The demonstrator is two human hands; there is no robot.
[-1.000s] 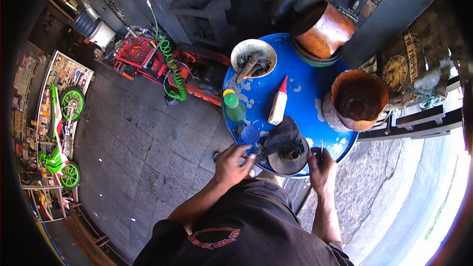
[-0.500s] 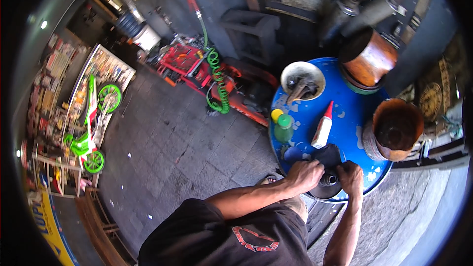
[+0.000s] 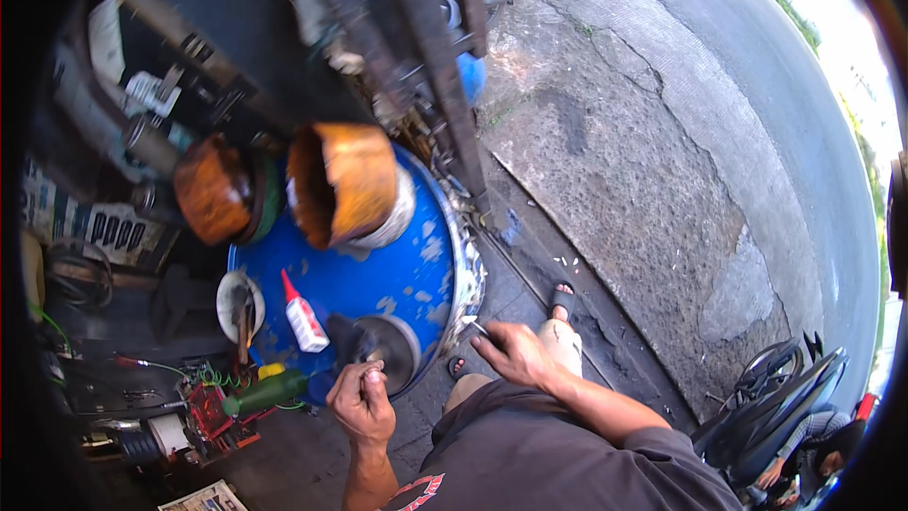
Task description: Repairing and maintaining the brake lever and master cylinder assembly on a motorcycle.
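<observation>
Dark round part (image 3: 397, 348) lies on blue drum (image 3: 378, 274), near rim. Left hand (image 3: 364, 404) at part's near side, fingers curled, fingertips pinched; cannot tell whether on something small. Right hand (image 3: 515, 357) off drum's edge, grasping slender pale piece (image 3: 477, 326). Work looks under way, nothing visibly finished; white bottle (image 3: 307, 324) near part, red cap (image 3: 289, 288) on. Bottle label, shirt (image 3: 567, 459) print, wall sheet (image 3: 118, 227) markings: too blurred to read.

I find the right hand (image 3: 518, 356)'s thin item (image 3: 480, 327) too small to identify; left hand (image 3: 364, 407) partly covers the grey disc (image 3: 402, 348); dark shirt (image 3: 567, 464) cut off below.
</observation>
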